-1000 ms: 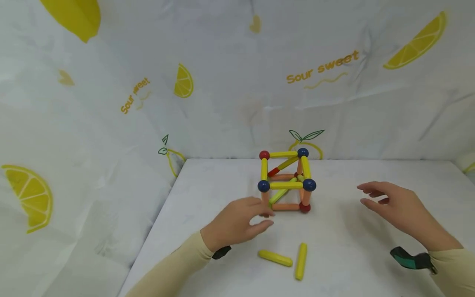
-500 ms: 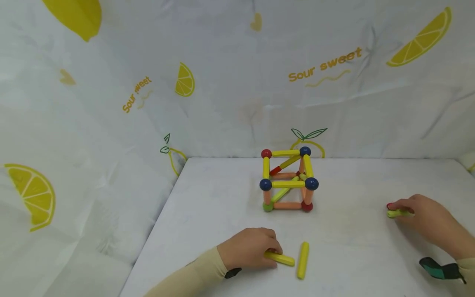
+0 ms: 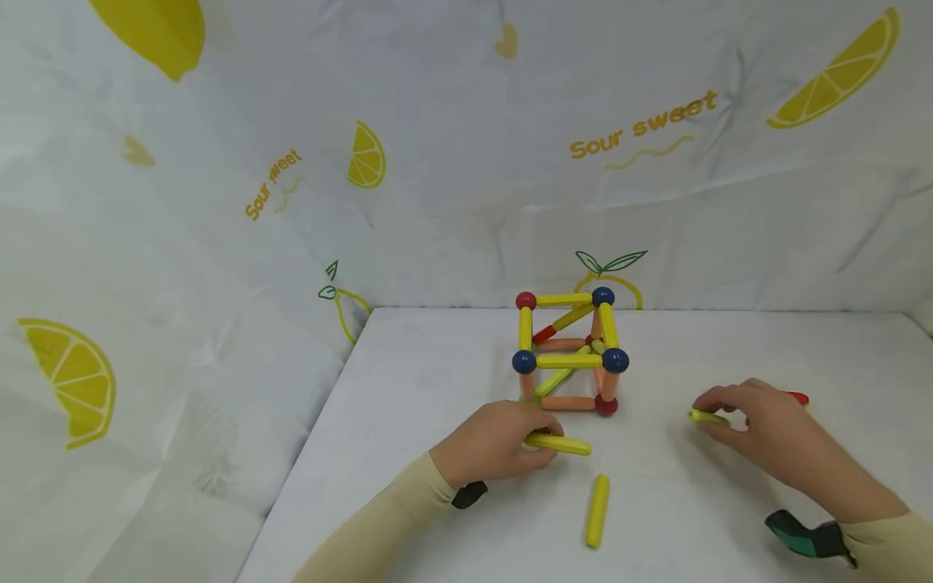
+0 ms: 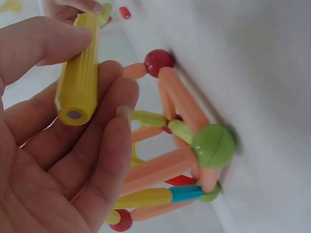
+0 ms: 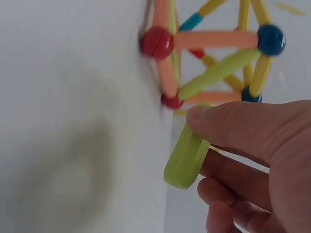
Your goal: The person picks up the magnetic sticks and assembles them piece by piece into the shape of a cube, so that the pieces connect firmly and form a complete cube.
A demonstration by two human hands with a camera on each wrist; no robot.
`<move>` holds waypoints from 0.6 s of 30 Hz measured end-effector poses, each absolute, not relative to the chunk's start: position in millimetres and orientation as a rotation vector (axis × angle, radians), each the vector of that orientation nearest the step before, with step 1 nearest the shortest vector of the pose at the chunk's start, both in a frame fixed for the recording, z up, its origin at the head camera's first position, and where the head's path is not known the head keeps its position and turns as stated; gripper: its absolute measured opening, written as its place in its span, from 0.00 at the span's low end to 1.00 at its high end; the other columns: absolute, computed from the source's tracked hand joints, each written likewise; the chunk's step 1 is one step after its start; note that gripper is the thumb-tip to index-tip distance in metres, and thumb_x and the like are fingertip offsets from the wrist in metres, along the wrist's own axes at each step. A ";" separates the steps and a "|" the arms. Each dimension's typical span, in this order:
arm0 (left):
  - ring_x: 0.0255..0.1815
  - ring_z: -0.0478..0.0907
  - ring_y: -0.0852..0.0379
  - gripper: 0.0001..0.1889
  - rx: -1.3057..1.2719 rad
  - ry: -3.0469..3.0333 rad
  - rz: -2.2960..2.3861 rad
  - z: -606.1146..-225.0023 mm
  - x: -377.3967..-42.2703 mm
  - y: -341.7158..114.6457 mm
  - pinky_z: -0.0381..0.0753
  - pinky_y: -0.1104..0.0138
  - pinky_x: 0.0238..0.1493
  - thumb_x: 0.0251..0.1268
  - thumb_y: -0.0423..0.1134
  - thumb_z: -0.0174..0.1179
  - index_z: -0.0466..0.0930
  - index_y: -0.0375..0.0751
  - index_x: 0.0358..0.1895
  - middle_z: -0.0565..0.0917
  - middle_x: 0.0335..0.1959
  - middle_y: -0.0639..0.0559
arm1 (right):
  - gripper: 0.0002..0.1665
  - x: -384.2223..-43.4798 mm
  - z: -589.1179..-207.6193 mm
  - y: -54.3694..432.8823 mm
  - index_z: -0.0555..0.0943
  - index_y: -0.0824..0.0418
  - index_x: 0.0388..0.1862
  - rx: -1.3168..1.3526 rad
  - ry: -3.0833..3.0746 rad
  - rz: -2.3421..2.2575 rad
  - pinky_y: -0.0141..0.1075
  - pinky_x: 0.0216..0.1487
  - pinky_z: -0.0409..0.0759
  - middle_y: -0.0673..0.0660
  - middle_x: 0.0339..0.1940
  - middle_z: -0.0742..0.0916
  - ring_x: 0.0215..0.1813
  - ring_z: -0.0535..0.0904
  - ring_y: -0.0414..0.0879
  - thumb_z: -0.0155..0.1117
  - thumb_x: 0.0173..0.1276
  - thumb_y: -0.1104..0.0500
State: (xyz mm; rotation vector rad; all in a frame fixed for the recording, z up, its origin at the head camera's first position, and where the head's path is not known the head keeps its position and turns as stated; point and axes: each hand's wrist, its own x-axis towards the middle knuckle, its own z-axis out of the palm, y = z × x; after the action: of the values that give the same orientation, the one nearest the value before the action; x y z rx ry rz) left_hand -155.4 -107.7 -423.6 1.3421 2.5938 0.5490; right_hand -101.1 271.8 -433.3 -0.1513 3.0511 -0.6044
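My left hand pinches a yellow magnetic stick between thumb and fingers; a grey magnet dot shows at its end. It hovers just in front of a cube frame built of sticks and balls. Blue and red balls join yellow sticks on the cube's top, and orange sticks form its base and uprights. Green diagonal sticks cross its sides. To the right of the cube, my right hand holds a short yellow-green stick between thumb and fingers, above the table.
A loose yellow stick lies on the white table in front of the cube. Behind my right hand, a red stick lies partly hidden. A white sheet with lemon prints hangs behind the table.
My left hand went down to the front, picked up a yellow stick and raised it toward the cube. My right hand picked up the yellow-green stick at the right and moved left with it.
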 end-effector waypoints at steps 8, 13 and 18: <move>0.32 0.76 0.73 0.29 1.387 2.609 0.746 -421.2 -161.7 -102.1 0.76 0.82 0.32 0.76 0.44 0.69 0.76 0.66 0.77 0.89 0.46 0.71 | 0.16 -99.1 -418.5 191.5 0.91 0.44 0.50 -0.399 3.043 -0.775 0.33 0.43 0.85 0.40 0.42 0.89 0.48 0.82 0.41 0.84 0.64 0.53; 0.33 0.76 0.70 0.26 1.389 2.625 0.760 -420.7 -160.7 -102.4 0.75 0.82 0.33 0.76 0.44 0.69 0.80 0.61 0.74 0.89 0.46 0.69 | 0.16 -94.3 -422.2 174.9 0.90 0.40 0.49 -0.461 3.043 -0.843 0.30 0.43 0.84 0.38 0.43 0.88 0.44 0.78 0.36 0.85 0.63 0.53; 0.35 0.79 0.64 0.26 1.374 2.632 0.748 -420.8 -160.2 -102.4 0.75 0.82 0.33 0.76 0.44 0.69 0.80 0.61 0.74 0.90 0.47 0.67 | 0.16 -93.0 -424.2 167.4 0.89 0.40 0.49 -0.497 3.019 -0.881 0.30 0.43 0.84 0.37 0.43 0.87 0.43 0.77 0.34 0.84 0.63 0.53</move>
State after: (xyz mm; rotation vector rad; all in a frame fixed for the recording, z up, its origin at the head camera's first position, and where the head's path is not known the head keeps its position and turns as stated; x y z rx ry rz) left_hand -160.2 -102.4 -420.8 1.3737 2.6324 0.7480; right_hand -93.0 167.4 -424.2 -0.4966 3.0192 -0.8813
